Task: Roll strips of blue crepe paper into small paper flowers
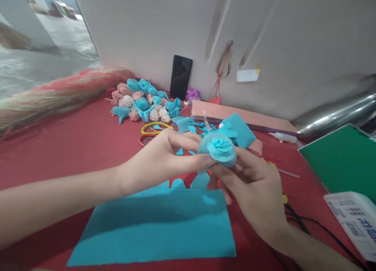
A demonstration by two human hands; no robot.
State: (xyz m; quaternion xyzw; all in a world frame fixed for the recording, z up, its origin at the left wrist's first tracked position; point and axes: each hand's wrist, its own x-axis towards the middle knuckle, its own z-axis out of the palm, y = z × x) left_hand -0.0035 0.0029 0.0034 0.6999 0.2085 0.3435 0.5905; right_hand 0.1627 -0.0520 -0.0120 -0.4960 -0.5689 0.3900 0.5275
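Note:
Between my two hands is a blue paper flower [221, 149] with a ruffled centre and a wider, flatter petal round it. My left hand [173, 151] pinches its left edge between thumb and fingers. From below and the right, my right hand [255, 181] grips its base, which the fingers hide. Under the hands a large sheet of blue crepe paper [164, 228] lies on the red tabletop [53, 161]. Cut blue petal pieces [201, 181] lie at the sheet's far edge. Scissors with yellow and red handles [155, 128] are just beyond my left wrist, partly covered.
A pile of blue, pink and white paper flowers [143, 100] lies at the back left. A black phone [181, 77] leans on the grey wall. Blue scraps [241, 130] and a pink strip [246, 116] lie behind the hands. At right are a green board [340, 161], a white box [354, 220] and black cables.

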